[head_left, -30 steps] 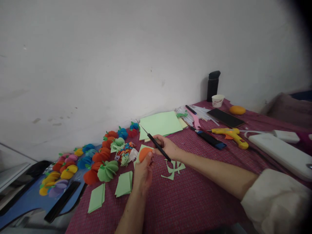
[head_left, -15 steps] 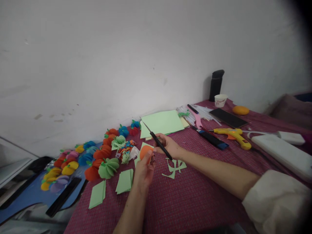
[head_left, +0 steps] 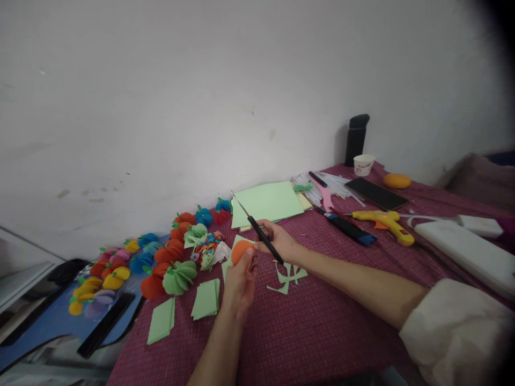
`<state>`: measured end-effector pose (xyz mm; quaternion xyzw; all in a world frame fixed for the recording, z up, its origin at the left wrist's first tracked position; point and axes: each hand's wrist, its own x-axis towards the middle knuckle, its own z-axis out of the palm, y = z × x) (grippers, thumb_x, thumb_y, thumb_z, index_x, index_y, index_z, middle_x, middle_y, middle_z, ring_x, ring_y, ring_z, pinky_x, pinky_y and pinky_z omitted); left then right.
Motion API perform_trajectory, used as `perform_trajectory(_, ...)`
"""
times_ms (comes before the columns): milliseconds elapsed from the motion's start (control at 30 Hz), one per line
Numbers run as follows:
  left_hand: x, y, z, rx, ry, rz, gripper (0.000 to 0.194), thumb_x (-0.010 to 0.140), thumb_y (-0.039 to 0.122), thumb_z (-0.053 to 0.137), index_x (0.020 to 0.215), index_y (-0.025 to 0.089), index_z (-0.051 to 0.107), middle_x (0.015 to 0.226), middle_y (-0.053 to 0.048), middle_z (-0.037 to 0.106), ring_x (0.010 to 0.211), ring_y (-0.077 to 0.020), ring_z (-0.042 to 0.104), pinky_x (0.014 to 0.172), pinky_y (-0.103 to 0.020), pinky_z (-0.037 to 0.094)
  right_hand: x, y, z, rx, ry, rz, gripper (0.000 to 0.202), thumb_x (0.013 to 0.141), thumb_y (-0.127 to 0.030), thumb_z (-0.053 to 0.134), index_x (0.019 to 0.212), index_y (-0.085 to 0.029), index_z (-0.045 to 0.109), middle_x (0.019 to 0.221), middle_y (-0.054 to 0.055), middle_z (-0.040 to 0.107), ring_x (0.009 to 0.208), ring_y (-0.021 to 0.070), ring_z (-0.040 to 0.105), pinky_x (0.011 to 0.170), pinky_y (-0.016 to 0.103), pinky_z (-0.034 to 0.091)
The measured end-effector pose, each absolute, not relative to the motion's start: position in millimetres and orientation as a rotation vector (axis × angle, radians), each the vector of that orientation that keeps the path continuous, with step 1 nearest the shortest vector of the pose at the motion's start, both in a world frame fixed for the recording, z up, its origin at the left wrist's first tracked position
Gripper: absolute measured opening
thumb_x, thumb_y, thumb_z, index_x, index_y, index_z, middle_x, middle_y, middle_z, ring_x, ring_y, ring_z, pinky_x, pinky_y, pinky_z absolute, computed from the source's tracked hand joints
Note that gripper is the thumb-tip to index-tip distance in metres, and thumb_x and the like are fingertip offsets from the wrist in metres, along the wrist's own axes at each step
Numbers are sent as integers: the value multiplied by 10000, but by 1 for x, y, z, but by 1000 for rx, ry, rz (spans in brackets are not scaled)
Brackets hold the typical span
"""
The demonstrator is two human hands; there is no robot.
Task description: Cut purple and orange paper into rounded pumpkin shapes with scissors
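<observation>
My left hand [head_left: 241,273] pinches an orange paper piece [head_left: 240,251] between thumb and fingers, above the table's middle. My right hand [head_left: 277,241] is closed round a tool with a black handle [head_left: 265,238] and a thin metal shaft pointing up and left. Its fingertips meet the right edge of the orange piece. Under and behind my left hand lies a light green sheet [head_left: 226,268]. Curved green scraps [head_left: 288,276] lie just below my right hand.
Colourful paper pumpkins [head_left: 169,251] and stacked green papers [head_left: 206,299] are at the left. Large green sheets [head_left: 267,202] lie at the back. Rightward are a yellow glue gun [head_left: 388,222], a phone [head_left: 376,193], a paper cup [head_left: 363,165], a black bottle [head_left: 356,140] and a white power strip [head_left: 466,254].
</observation>
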<state>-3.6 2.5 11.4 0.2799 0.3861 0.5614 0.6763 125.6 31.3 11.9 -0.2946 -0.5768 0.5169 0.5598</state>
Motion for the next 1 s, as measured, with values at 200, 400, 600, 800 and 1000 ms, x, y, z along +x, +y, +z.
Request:
perform_trajectory(200, -3, 3, 9, 641, 915, 1336, 235, 536, 197, 742, 737, 148, 632, 684, 17, 618, 578, -61, 531, 516, -177, 358, 123, 31, 9, -672, -1341, 1226, 420, 608, -154, 623, 978, -186, 426, 616, -81, 456, 511, 62, 413, 485, 188, 316)
perform_trajectory(400, -1, 3, 10, 635, 900, 1378, 213, 546, 186, 732, 727, 144, 629, 713, 6, 626, 624, -75, 557, 555, -183, 388, 120, 30, 10, -657, -1307, 1239, 437, 606, -197, 662, 981, -189, 437, 661, -66, 475, 548, 70, 443, 522, 203, 332)
perform_trajectory(600, -14, 10, 18, 486, 861, 1442, 240, 535, 152, 734, 741, 165, 611, 651, 36, 606, 579, -63, 550, 530, -176, 378, 128, 24, 17, -694, -1357, 1405, 383, 673, -293, 641, 1006, -191, 481, 657, -53, 484, 540, 69, 436, 510, 202, 321)
perform_trajectory(800, -33, 19, 24, 473, 795, 1491, 222, 562, 171, 722, 751, 166, 604, 678, 40, 602, 571, -53, 533, 513, -182, 366, 138, 21, 11, -713, -1605, 1751, 420, 710, -315, 622, 1079, -166, 485, 762, 4, 552, 594, 81, 486, 544, 215, 352)
perform_trajectory(1000, -31, 18, 25, 458, 834, 1529, 214, 538, 135, 728, 704, 149, 593, 619, 47, 576, 552, -53, 521, 506, -179, 358, 140, 19, 15, -693, -1703, 1794, 420, 717, -315, 623, 1079, -150, 489, 801, 23, 564, 651, 88, 499, 584, 219, 362)
